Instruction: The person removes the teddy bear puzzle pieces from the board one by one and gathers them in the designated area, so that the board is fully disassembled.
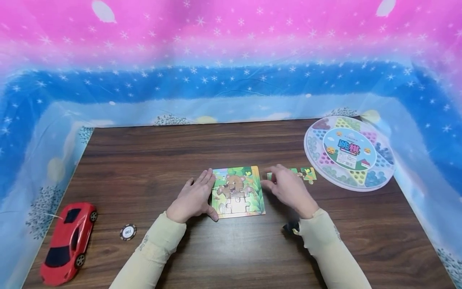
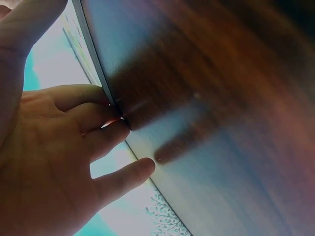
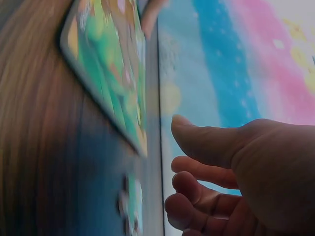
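Puzzle board [image 1: 238,192] with a bear picture lies at the frame's centre on the wooden table [image 1: 231,249]. Left hand [image 1: 193,198] rests flat against its left edge, fingers straight. Right hand [image 1: 288,190], loosely curled and holding nothing, hovers just right of it, beside loose puzzle pieces [image 1: 306,173].

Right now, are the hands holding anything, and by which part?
Nothing is held. The left hand rests flat against the left edge of the puzzle board; the right hand hovers, loosely curled, near the loose pieces.

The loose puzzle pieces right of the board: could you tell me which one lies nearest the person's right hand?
The green piece at the left end of the row, just beyond the right hand. The piece with yellow lies farther right, towards the round game box.
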{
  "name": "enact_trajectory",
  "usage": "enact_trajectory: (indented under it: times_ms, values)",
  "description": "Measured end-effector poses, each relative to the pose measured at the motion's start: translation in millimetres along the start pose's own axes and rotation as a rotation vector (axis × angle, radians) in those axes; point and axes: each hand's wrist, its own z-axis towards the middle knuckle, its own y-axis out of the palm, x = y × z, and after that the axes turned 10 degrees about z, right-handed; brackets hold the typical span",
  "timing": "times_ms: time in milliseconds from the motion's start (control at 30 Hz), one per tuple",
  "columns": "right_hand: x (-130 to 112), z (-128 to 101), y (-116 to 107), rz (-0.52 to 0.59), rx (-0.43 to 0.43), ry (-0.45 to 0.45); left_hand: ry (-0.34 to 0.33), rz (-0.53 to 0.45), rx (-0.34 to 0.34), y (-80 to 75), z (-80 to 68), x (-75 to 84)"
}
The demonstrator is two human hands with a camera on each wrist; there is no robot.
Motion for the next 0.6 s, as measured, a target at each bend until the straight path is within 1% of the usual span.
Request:
enact_trajectory:
  times_ms: [133,300,367,467,600]
  values:
    - [-18,5,16,0.005,-0.054,-0.046,0.004,-0.008,0.007,-0.9,-1.5,-0.8]
    - [-44,8,35,0.031,-0.169,-0.078,-0.001,-0.020,0.003,-0.7,-4.2,-2.1]
    - [-53,9,41,0.037,-0.201,-0.097,-0.005,-0.026,0.000,0.4,-5.1,-3.0]
    - [-62,8,47,0.039,-0.217,-0.121,0.003,-0.027,0.012,1.5,-4.8,-3.2]
    - [-66,8,52,0.029,-0.206,-0.128,0.021,-0.022,0.027,0.9,-1.9,-1.1]
